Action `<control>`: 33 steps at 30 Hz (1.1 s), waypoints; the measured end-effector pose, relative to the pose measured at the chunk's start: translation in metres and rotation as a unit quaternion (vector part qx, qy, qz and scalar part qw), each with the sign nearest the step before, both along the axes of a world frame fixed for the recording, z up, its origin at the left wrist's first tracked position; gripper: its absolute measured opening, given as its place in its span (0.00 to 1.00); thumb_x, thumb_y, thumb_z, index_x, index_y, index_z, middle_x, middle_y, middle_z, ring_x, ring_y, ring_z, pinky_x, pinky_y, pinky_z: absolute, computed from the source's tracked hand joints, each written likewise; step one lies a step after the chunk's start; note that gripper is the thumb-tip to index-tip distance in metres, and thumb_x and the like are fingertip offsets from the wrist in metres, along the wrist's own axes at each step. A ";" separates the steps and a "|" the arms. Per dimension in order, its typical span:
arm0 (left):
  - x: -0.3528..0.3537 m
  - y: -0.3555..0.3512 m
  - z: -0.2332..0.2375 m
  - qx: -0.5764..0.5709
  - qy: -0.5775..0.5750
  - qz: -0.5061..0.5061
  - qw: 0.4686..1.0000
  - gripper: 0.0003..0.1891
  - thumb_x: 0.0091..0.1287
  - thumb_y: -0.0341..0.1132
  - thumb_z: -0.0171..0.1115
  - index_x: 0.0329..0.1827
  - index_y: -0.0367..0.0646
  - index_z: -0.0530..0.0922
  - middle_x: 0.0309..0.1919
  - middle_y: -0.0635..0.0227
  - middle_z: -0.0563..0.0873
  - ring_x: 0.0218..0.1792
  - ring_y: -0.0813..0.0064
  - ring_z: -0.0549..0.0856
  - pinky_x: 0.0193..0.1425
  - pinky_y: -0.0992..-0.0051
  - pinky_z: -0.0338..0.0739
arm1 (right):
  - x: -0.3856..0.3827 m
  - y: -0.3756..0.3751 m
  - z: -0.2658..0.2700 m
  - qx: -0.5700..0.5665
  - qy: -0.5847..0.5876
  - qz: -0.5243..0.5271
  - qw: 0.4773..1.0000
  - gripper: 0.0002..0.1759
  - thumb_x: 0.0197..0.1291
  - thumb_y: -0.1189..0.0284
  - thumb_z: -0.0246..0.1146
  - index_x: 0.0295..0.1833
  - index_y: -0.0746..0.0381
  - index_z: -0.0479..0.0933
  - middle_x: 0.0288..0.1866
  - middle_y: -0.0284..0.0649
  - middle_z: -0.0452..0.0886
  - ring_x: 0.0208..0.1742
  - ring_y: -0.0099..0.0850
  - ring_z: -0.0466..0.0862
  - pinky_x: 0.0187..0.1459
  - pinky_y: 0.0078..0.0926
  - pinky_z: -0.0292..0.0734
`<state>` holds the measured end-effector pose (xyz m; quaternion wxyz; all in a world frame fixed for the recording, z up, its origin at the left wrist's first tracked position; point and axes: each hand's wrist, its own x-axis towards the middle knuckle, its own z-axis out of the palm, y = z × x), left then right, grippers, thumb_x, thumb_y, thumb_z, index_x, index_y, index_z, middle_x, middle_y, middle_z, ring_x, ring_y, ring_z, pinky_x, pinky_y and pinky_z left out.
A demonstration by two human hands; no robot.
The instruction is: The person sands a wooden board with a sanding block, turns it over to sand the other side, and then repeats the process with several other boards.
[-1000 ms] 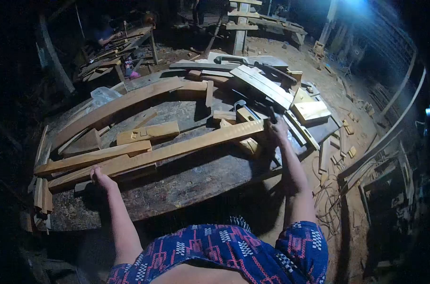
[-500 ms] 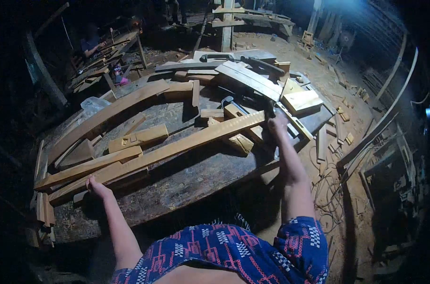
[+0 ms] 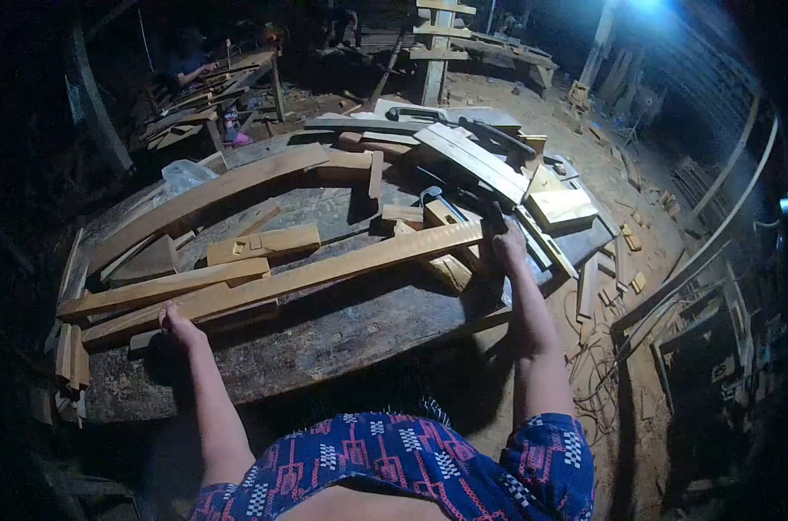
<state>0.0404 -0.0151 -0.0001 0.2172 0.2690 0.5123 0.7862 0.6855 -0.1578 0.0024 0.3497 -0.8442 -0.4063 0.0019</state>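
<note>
A long wooden beam (image 3: pixel 325 270) lies slantwise over the dark workbench (image 3: pixel 342 339). Near its left end, my left hand (image 3: pixel 179 326) grips the lower edge, thumb on top. At the right end my right hand (image 3: pixel 507 243) is closed round a dark tool or clamp part that touches the beam; its exact shape is hidden by the fingers. Another beam (image 3: pixel 164 289) runs alongside behind the left part. A block with a slot (image 3: pixel 264 244) lies behind the held beam. Small wood pieces (image 3: pixel 450 271) sit under and beside its right part.
A curved wooden frame (image 3: pixel 212 195) spans the back left of the bench. Pale boards (image 3: pixel 472 161) and a light wood block (image 3: pixel 563 208) lie at the right, near dark clamps (image 3: pixel 498 135). Offcuts and cables (image 3: pixel 594 373) cover the ground. A person (image 3: pixel 190 69) is at another bench, far left.
The camera view has shifted slightly, so the bench appears a little higher and to the right. Both hands keep their places on the beam.
</note>
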 end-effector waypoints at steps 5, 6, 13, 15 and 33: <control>-0.020 0.018 -0.026 0.019 0.008 -0.008 1.000 0.14 0.54 0.40 0.54 0.35 0.37 0.71 0.31 0.65 0.75 0.36 0.72 0.73 0.44 0.72 0.67 | -0.070 -0.002 0.030 -0.110 -0.090 -0.007 0.990 0.37 0.36 0.65 0.63 0.59 0.53 0.63 0.50 0.42 0.69 0.56 0.38 0.65 0.49 0.29 0.67; -0.020 0.017 -0.025 0.016 0.023 -0.011 1.000 0.14 0.54 0.40 0.54 0.34 0.37 0.71 0.31 0.65 0.75 0.35 0.71 0.73 0.44 0.72 0.67 | -0.090 -0.006 0.031 -0.002 -0.140 0.063 0.988 0.27 0.35 0.72 0.55 0.48 0.68 0.69 0.46 0.50 0.73 0.50 0.43 0.72 0.52 0.31 0.65; -0.010 0.007 -0.010 0.017 0.015 -0.012 1.000 0.13 0.53 0.39 0.55 0.33 0.37 0.73 0.31 0.65 0.76 0.35 0.72 0.74 0.44 0.72 0.67 | -0.118 0.009 -0.011 0.120 -0.123 0.324 0.930 0.26 0.43 0.68 0.63 0.51 0.61 0.69 0.51 0.45 0.71 0.55 0.44 0.67 0.57 0.33 0.61; -0.015 0.014 -0.019 0.022 -0.035 0.003 0.999 0.12 0.53 0.39 0.56 0.32 0.38 0.72 0.30 0.66 0.75 0.35 0.73 0.73 0.43 0.73 0.67 | -0.130 -0.033 0.076 0.102 -0.189 0.277 0.937 0.23 0.41 0.63 0.64 0.45 0.60 0.72 0.48 0.44 0.71 0.52 0.40 0.69 0.56 0.34 0.60; -0.009 0.007 -0.009 0.023 -0.030 -0.011 0.999 0.11 0.50 0.35 0.57 0.34 0.40 0.72 0.32 0.67 0.75 0.37 0.72 0.73 0.46 0.74 0.66 | -0.187 -0.020 0.018 0.068 -0.148 0.352 0.922 0.29 0.42 0.72 0.62 0.56 0.54 0.67 0.60 0.41 0.63 0.58 0.38 0.63 0.59 0.30 0.56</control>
